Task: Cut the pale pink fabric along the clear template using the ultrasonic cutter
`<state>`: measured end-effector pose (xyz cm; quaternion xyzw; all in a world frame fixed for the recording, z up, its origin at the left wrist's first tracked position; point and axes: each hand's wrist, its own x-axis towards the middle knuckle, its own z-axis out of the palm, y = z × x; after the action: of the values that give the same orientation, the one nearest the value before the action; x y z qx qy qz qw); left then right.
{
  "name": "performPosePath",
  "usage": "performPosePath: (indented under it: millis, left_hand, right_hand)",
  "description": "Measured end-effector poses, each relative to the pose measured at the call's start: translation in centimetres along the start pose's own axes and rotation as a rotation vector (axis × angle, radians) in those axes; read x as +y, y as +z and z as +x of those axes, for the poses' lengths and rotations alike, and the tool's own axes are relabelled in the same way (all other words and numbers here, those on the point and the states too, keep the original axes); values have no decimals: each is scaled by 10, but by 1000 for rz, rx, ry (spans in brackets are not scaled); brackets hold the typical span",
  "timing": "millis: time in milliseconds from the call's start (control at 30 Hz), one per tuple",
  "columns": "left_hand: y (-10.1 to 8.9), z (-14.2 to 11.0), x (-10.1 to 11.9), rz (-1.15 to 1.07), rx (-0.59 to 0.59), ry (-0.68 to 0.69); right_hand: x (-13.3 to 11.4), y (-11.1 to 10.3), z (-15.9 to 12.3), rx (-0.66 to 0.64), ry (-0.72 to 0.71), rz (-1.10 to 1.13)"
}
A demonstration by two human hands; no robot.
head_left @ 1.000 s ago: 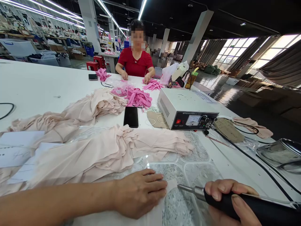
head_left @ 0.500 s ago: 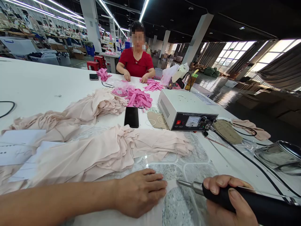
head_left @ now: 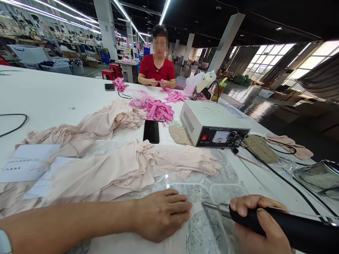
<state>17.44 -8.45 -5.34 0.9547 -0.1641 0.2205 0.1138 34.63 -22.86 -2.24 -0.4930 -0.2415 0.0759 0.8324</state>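
Observation:
My left hand (head_left: 165, 213) lies palm down, fingers stretched out, pressing a pale pink piece of fabric (head_left: 137, 243) flat on a grey marbled surface under clear plastic (head_left: 201, 229). A narrow end of that fabric shows just past my fingertips. My right hand (head_left: 261, 220) is wrapped round the black grip of a corded hand tool (head_left: 296, 231) with a slim metal tip. The tip points left and meets or nearly meets the fabric's end; I cannot tell which. Beyond my left hand lies a stack of pale pink fabric pieces (head_left: 119, 169).
A grey control box (head_left: 212, 123) with a dial stands beyond the tool, cables running right. A phone (head_left: 151, 131), pink strips (head_left: 159, 110), white paper sheets (head_left: 31, 162) and a glass container (head_left: 317, 176) lie around. Across the table sits a person in red (head_left: 157, 68).
The view has shifted slightly, so things appear a little further right. My hands and the tool keep nearly the same places on the fabric. The person opposite has lifted their hands together, holding pink material.

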Motion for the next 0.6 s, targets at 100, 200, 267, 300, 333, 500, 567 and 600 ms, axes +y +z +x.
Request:
performPosePath:
  millis: [100, 200, 267, 300, 333, 500, 567, 600]
  left_hand:
    - [-1, 1, 0, -5, -14, 2]
    - [-3, 2, 1, -4, -43, -4]
    - [-4, 2, 1, -2, -61, -10]
    - [-4, 2, 1, -2, -65, -11]
    - [-4, 2, 1, -4, -67, -11]
    - [-1, 1, 0, -8, -55, -10]
    - [-1, 1, 0, -4, -54, -11]
    - [-1, 1, 0, -4, -53, -11]
  right_hand:
    - [-2, 3, -2, -32, 6, 25]
    - [-2, 9, -6, -91, 8, 38]
    - [-2, 12, -8, -119, 12, 41]
    - [-1, 13, -9, -125, 16, 44]
    - [-1, 15, -10, -128, 21, 47]
    - [1, 16, -10, -151, 26, 63]
    - [2, 14, -11, -163, 22, 61]
    - [3, 14, -11, -167, 21, 57]
